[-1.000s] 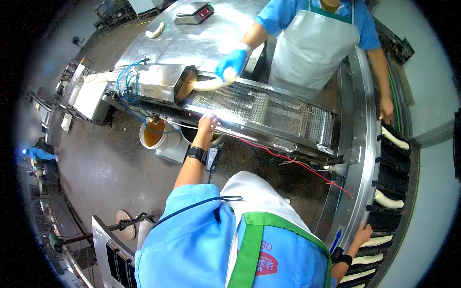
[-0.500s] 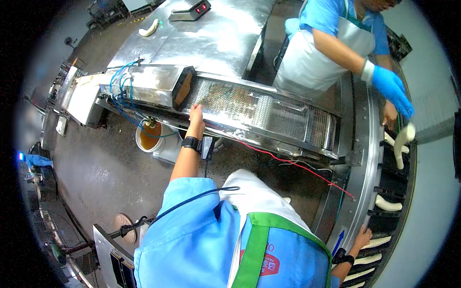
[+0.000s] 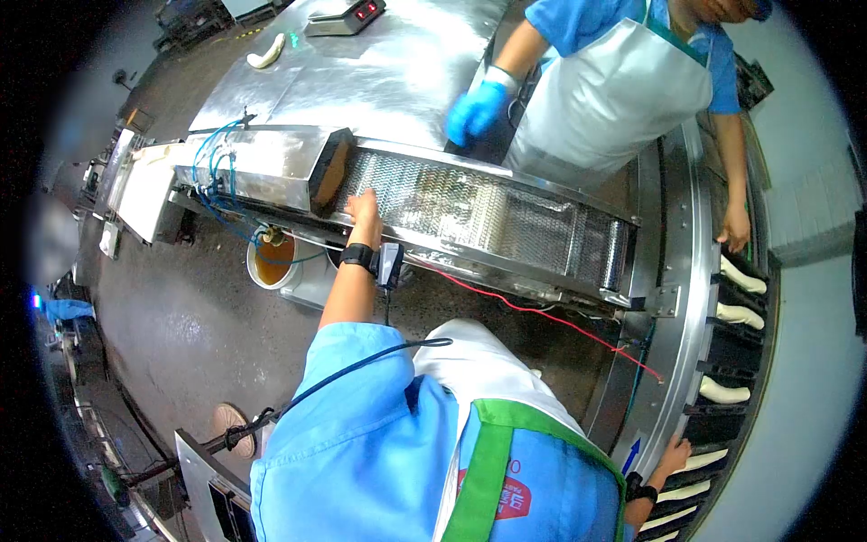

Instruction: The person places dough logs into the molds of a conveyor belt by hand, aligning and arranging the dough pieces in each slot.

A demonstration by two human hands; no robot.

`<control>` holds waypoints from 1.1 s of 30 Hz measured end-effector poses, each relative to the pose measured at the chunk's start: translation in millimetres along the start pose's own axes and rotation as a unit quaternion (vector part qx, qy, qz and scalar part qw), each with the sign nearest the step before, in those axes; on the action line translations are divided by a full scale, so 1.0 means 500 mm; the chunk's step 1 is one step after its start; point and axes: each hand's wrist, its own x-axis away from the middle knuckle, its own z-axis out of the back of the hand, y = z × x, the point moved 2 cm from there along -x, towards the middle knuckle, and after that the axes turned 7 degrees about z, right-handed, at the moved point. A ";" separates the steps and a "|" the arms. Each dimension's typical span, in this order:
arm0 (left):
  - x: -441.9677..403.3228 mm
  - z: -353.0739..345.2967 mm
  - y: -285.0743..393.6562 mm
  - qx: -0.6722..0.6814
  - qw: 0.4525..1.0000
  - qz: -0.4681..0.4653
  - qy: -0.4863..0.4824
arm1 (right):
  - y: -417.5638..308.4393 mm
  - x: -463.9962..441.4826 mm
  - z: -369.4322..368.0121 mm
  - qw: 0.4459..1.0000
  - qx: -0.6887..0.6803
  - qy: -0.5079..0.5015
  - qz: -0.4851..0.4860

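My left hand (image 3: 364, 215) rests at the near edge of the mesh conveyor (image 3: 433, 194), beside the metal hood, its fingers curled over the side rail. My right hand (image 3: 673, 453) lies on the rim of the long conveyor with black slots (image 3: 722, 348), fingers partly stretched, no object visible in it. Close by it, a long white dough-like piece (image 3: 703, 461) lies in a slot, with several more below. Farther up the line are three curved white pieces: one (image 3: 742, 275) near the co-worker's bare hand, another (image 3: 739, 315), and a third (image 3: 725, 390).
A co-worker's blue-gloved hand (image 3: 477, 112) hangs beside the steel table (image 3: 406, 72), which bears a digital scale (image 3: 345, 18) and one white piece (image 3: 266, 51). A bucket of brown liquid (image 3: 273, 262) stands under the mesh conveyor. A red cord (image 3: 506, 301) runs along the frame.
The co-worker's gloved hand has moved left from the slotted conveyor to beside the table. The white piece blurred beneath that glove now lies in a slot. My hands have barely moved.
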 end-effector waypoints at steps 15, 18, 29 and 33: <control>-0.004 -0.053 0.043 0.060 0.994 0.042 0.087 | 0.023 0.030 -0.007 0.998 0.025 0.048 0.026; 0.021 -0.037 0.054 0.034 0.993 0.063 0.094 | 0.009 0.034 0.007 0.999 0.022 0.027 0.030; 0.018 -0.021 0.070 0.044 0.985 0.072 0.151 | 0.009 0.024 -0.004 0.999 0.033 0.017 0.001; 0.022 -0.016 0.133 0.028 0.985 0.083 0.147 | -0.049 0.022 0.061 0.998 0.021 -0.048 -0.027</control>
